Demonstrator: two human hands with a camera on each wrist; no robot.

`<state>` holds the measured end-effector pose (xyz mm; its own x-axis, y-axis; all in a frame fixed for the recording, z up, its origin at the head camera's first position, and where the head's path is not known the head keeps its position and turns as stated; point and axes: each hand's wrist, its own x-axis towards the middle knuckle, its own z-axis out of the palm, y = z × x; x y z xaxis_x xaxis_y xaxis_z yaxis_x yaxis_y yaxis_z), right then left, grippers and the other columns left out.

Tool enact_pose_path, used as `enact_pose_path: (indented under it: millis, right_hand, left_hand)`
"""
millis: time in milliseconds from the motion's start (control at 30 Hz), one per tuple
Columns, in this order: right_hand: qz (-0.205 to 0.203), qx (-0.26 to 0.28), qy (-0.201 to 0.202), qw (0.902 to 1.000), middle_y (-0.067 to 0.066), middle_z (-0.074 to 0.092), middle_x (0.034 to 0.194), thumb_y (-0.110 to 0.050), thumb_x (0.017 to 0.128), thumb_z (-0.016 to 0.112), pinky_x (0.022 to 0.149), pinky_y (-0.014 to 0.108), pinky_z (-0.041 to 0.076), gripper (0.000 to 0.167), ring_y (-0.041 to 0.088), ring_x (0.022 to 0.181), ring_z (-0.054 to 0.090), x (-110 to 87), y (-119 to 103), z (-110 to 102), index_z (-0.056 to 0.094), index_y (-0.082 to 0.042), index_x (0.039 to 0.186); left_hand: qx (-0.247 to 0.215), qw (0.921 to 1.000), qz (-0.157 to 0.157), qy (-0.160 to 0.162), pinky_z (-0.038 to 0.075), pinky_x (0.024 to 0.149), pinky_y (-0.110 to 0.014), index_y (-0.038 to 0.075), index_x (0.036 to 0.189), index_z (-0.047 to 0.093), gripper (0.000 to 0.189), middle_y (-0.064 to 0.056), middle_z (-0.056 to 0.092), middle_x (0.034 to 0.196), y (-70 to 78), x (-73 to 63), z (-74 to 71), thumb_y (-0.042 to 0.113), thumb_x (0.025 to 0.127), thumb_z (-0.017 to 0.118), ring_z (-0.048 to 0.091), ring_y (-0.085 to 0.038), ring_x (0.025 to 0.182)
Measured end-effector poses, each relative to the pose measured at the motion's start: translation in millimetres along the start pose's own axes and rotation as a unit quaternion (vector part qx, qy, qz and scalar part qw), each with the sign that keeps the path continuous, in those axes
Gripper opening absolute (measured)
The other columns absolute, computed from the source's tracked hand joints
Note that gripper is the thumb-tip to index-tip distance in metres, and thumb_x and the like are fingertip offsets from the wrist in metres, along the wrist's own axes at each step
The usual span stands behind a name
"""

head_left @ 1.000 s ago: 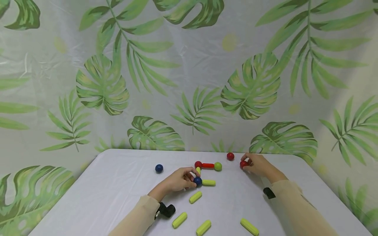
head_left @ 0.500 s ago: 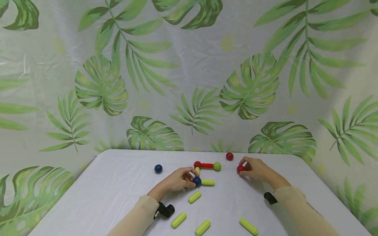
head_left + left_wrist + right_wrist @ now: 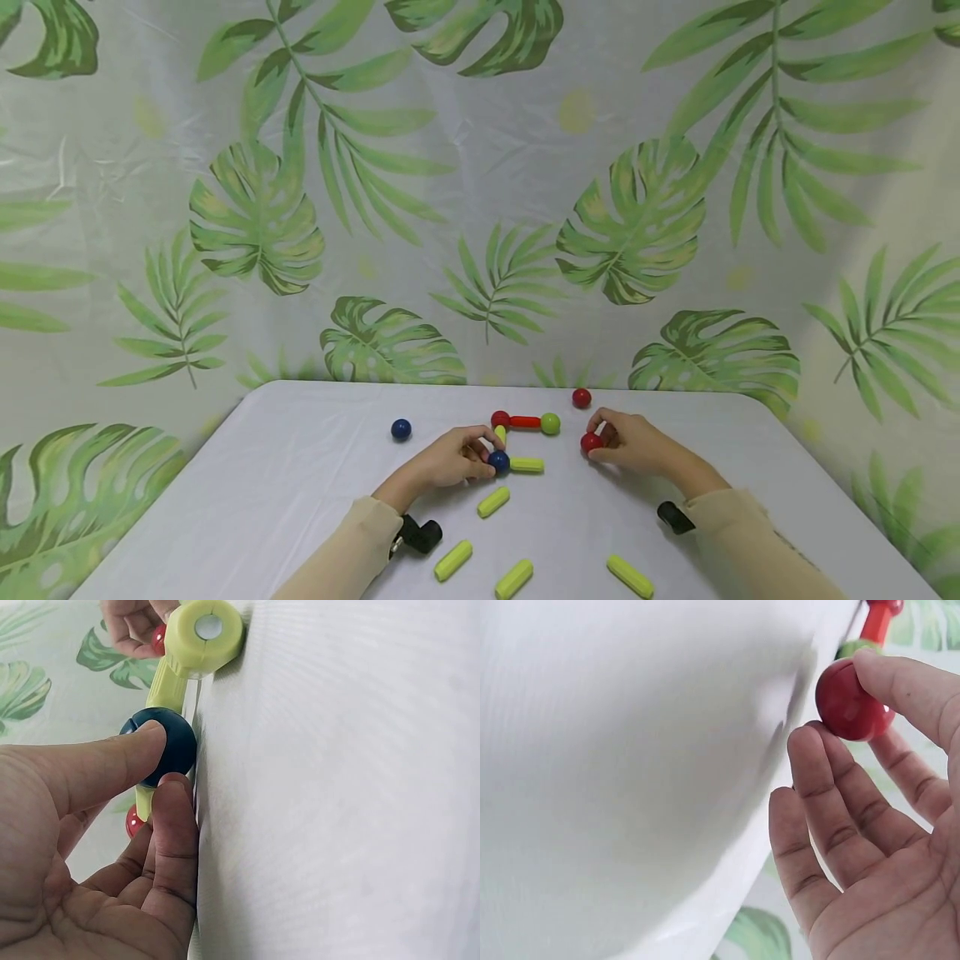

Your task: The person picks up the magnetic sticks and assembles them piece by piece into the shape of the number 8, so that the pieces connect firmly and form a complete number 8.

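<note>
My left hand (image 3: 453, 458) pinches a dark blue ball (image 3: 498, 462) between thumb and fingers. From that ball a yellow-green rod (image 3: 527, 465) points right, and a second yellow-green rod (image 3: 500, 433) runs back to a red ball (image 3: 500, 419). A red rod (image 3: 525, 422) links this red ball to a green ball (image 3: 551, 423). To the right, my right hand (image 3: 637, 446) pinches a loose red ball (image 3: 847, 701) between thumb and fingers, a short gap from the free end of the right-pointing rod. In the left wrist view, the thumb presses the blue ball (image 3: 172, 746).
Another red ball (image 3: 581, 398) lies near the table's back edge, and another blue ball (image 3: 401, 429) lies at the left. Several loose yellow-green rods, such as this rod (image 3: 493, 502) and this one (image 3: 630, 576), lie toward the front. A leaf-patterned curtain (image 3: 495, 192) hangs behind the white table (image 3: 262, 483).
My right hand has brought its red ball left and a little nearer, toward the yellow-green rod on the blue ball. The left hand keeps its pinch on the blue ball.
</note>
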<state>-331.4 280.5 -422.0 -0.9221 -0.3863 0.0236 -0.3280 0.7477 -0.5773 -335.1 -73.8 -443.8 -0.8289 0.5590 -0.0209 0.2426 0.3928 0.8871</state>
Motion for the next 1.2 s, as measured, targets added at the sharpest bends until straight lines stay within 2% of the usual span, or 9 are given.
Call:
enact_pose_path:
  millis: [267, 567, 933, 1200]
  right_hand:
    - [-0.035, 0.003, -0.011, 0.9993, 0.0, 0.069, 0.096, -0.019, 0.094, 0.084, 0.071, 0.025, 0.053, 0.034, 0.015, 0.085, 0.061, -1.3, -18, 10, 0.061, -0.01, 0.117]
    - [-0.069, 0.0, -0.031, 0.9972, -0.002, 0.07, 0.095, -0.02, 0.094, 0.084, 0.076, 0.024, 0.054, 0.033, 0.009, 0.085, 0.062, 0.5, -29, 20, 0.061, -0.011, 0.117]
    - [-0.081, 0.003, -0.05, 0.9955, -0.003, 0.068, 0.094, -0.02, 0.095, 0.083, 0.076, 0.023, 0.053, 0.033, 0.011, 0.084, 0.06, 2.4, -44, 27, 0.061, -0.012, 0.118]
    - [-0.077, 0.002, -0.054, 0.9956, -0.003, 0.066, 0.093, -0.018, 0.095, 0.083, 0.074, 0.023, 0.052, 0.032, 0.011, 0.082, 0.059, 2.4, -50, 30, 0.06, -0.012, 0.116]
  left_hand:
    - [-0.003, 1.0, 0.0, -0.001, 0.05, 0.068, -0.027, 0.014, 0.121, 0.07, 0.026, -0.004, 0.062, 0.098, 0.6, -0.4, 0.0, 0.005, 0.098, 0.077, 0.057, -0.015, 0.079]
    - [0.0, 1.0, -0.001, -0.001, 0.05, 0.068, -0.027, 0.014, 0.122, 0.07, 0.026, -0.004, 0.062, 0.099, 0.8, -0.5, 0.2, 0.005, 0.098, 0.077, 0.057, -0.015, 0.08]
    - [-0.014, 0.9999, 0.007, -0.006, 0.05, 0.065, -0.023, 0.01, 0.123, 0.07, 0.028, -0.004, 0.061, 0.097, 1.4, -1.7, -0.2, 0.002, 0.097, 0.077, 0.056, -0.013, 0.079]
    - [-0.007, 0.9999, 0.007, -0.003, 0.05, 0.066, -0.024, 0.011, 0.122, 0.07, 0.028, -0.004, 0.062, 0.098, 2.8, -3.1, 0.8, 0.002, 0.097, 0.077, 0.056, -0.014, 0.08]
